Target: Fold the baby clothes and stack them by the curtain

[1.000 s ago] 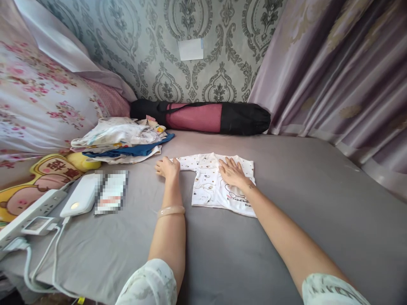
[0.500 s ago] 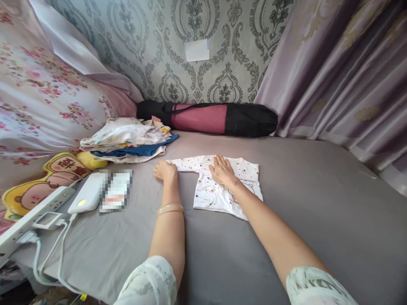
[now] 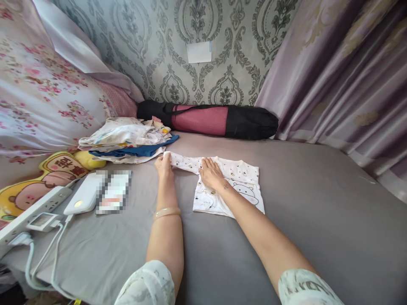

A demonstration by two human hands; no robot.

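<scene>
A small white baby shirt (image 3: 241, 169) with a scattered print and an animal face lies on the grey sheet, its left sleeve stretched out to the side. The fingers of my left hand (image 3: 164, 164) are closed on the end of that sleeve, which is raised slightly off the sheet. My right hand (image 3: 210, 173) lies flat, fingers extended, on the shirt near where the sleeve meets the body. Part of the printed front is hidden under my right hand and forearm.
A pile of clothes (image 3: 127, 137) sits at the back left, beside a black and pink rolled bag (image 3: 200, 120) along the wall. At left are a power strip (image 3: 47, 203) with cables, a white power bank (image 3: 83, 195), a blurred packet (image 3: 113, 192) and a yellow cushion (image 3: 25, 190).
My right hand has slid left across the shirt toward the sleeve, uncovering more of the animal face. My left hand has turned and lifted the sleeve end a little.
</scene>
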